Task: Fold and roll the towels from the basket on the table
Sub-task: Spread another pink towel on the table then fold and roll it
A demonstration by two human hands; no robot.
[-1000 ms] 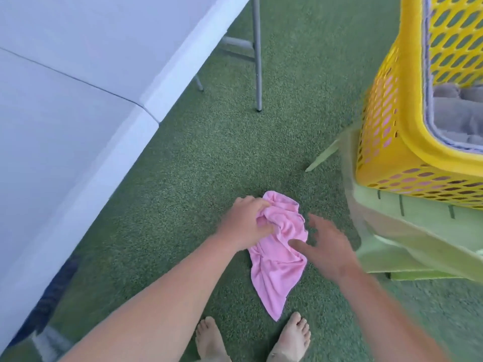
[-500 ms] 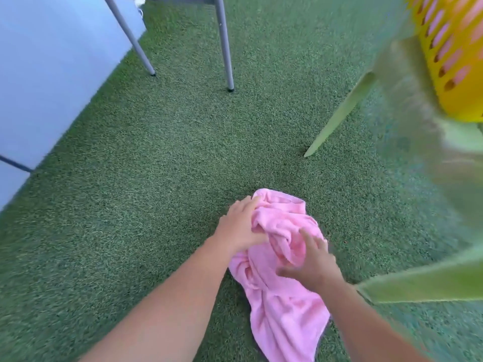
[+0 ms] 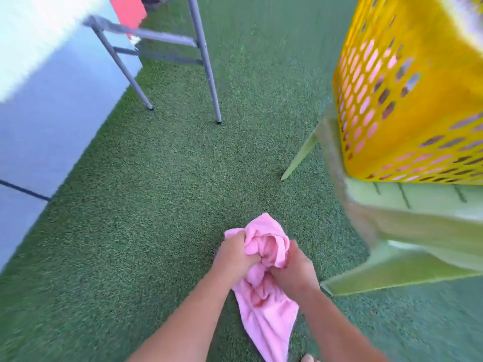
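Note:
A crumpled pink towel hangs over the green turf in front of me, low in the view. My left hand grips its upper left part with curled fingers. My right hand grips the bunched cloth on the right side, close against the left hand. The towel's tail droops down between my forearms. The yellow perforated basket stands at the right on a pale green chair, with pink cloth showing through its holes. The white table fills the upper left.
Grey metal table legs stand on the turf ahead. The green chair's leg slants to the ground at mid right. A red object shows beyond the table. My toes peek in at the bottom edge.
My right hand has closed on the towel, which it only reached toward before. Both hands have bunched the cloth together. The view has swung, bringing the basket's side and table legs into sight.

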